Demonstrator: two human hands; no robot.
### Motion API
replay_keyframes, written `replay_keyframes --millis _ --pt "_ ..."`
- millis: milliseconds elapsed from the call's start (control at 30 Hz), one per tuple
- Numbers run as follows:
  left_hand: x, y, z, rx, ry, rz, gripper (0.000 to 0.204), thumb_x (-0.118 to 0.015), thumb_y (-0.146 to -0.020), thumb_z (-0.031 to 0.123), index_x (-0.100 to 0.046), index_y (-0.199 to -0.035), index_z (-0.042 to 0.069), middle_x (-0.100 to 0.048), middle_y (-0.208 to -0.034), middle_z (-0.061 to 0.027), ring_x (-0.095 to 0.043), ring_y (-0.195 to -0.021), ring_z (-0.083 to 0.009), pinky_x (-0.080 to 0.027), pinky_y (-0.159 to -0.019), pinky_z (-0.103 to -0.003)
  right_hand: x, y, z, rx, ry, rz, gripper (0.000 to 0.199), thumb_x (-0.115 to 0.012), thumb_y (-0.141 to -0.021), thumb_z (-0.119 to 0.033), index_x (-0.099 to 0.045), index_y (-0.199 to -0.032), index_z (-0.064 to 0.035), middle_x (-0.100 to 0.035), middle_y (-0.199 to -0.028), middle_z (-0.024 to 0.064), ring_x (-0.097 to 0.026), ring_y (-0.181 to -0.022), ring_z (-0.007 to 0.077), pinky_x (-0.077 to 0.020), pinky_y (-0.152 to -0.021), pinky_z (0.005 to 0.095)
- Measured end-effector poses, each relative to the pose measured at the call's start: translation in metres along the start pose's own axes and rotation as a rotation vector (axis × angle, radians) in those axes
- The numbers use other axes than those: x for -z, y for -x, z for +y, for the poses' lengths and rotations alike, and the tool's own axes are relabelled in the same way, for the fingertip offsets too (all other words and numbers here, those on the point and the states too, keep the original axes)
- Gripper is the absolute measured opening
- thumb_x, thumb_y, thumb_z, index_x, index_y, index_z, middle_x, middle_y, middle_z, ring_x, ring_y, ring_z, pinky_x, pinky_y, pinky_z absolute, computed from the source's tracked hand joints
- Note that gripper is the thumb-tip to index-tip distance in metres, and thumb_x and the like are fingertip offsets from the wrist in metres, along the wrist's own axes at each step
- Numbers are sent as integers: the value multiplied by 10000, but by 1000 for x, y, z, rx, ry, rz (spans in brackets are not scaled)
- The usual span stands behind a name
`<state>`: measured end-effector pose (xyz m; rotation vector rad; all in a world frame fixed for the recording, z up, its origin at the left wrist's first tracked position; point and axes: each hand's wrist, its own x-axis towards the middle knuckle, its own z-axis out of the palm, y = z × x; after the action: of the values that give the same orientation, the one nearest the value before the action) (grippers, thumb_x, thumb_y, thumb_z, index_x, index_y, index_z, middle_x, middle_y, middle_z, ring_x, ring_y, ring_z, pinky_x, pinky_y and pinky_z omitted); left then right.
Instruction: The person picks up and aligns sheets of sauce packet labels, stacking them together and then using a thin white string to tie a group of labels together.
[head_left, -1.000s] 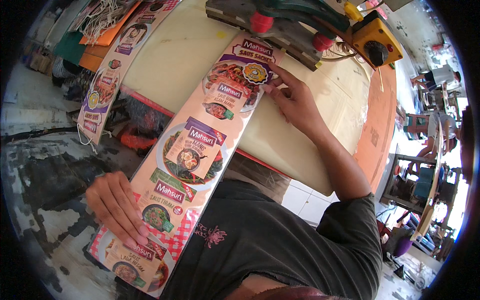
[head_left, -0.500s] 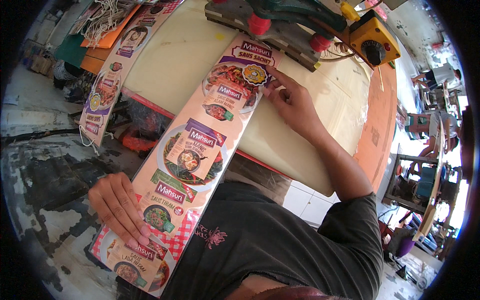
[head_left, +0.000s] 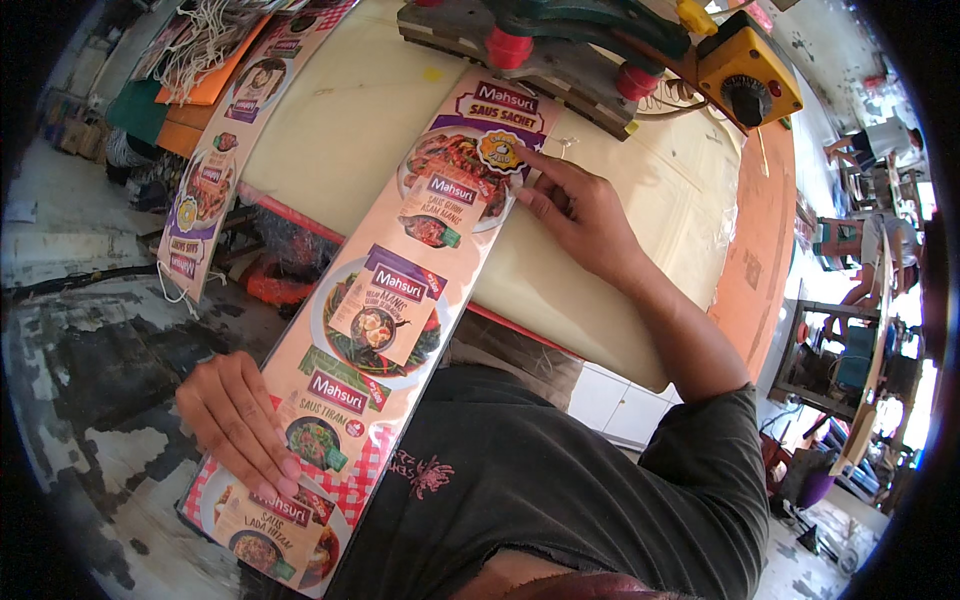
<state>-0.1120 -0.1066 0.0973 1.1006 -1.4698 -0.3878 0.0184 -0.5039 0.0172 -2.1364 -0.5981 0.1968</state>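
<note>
A long, glossy printed cardboard strip [head_left: 375, 235] with pictures of food lies slantwise, its far end on the pale padded work surface and its near end over my lap. My left hand [head_left: 238, 425] holds the near part at its left edge, fingers stretched together over the face; its thumb is hidden. At the far right edge my right hand [head_left: 570, 205] grips the strip between thumb and forefinger, the other fingers curled. A small white string loop [head_left: 567, 145] shows beside the strip's far right edge, just beyond my right hand.
A press-like machine with a dark green arm [head_left: 600, 30], red knobs and a yellow dial box [head_left: 750, 75] stands at the far edge. Another printed strip [head_left: 210, 180] hangs over the left side, near a bundle of white strings [head_left: 200, 50]. Other people sit at far right.
My right hand has slid slightly nearer along the strip's edge. The strip's far end has shifted a little left, and the white string loop has come into sight. My left hand stays nearly in place.
</note>
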Motion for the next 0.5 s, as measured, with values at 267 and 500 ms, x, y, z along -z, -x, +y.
replay_keyframes --millis 267,500 --pt "6 -2 -1 7 36 -37 249 -575 -1065 55 -821 -1101 45 -795 -1138 -118 -764 -1085 -177 -575 -941 -258 1 0 -2 33 11 15 456 -705 -969 -147 -632 -1408 -48 -697 -953 206 -683 -737 320 -544 -708 405" --pt "7 2 -4 7 73 -10 255 -563 -1080 81 -773 -1206 7 -746 -1275 -152 -713 -1221 -208 -539 -1034 -286 1 -1 0 27 2 16 450 -703 -963 -140 -639 -1399 -46 -692 -937 204 -682 -728 322 -539 -702 411"
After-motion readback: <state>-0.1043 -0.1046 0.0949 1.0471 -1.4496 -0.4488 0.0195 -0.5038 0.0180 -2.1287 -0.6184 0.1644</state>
